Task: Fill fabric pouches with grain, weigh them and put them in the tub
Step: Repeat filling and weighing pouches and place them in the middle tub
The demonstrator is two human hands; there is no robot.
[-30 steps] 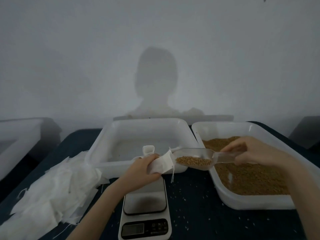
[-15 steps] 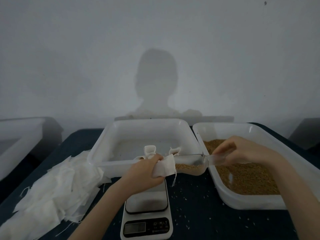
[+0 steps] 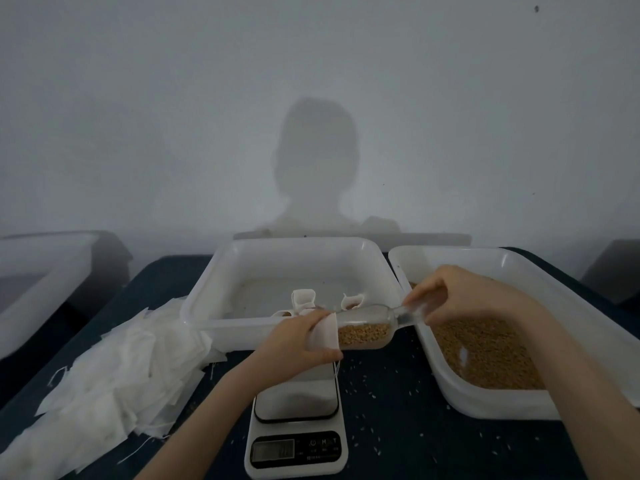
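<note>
Scale (image 3: 296,424) beneath our left hand (image 3: 298,344), which grips the pouch (image 3: 323,332); our right hand (image 3: 460,292) pinches the scoop (image 3: 367,329) entering it. Spare pouches (image 3: 104,382) lie left; display unreadable.

We see golden-brown grain (image 3: 485,355) in a white tub (image 3: 540,407), a clear scoop (image 3: 363,327) tinted by it, a white pouch (image 3: 323,334), white fabric squares (image 3: 114,372), a white-and-black scale (image 3: 296,445), and a dark navy table (image 3: 408,434) speckled with pale grains
</note>
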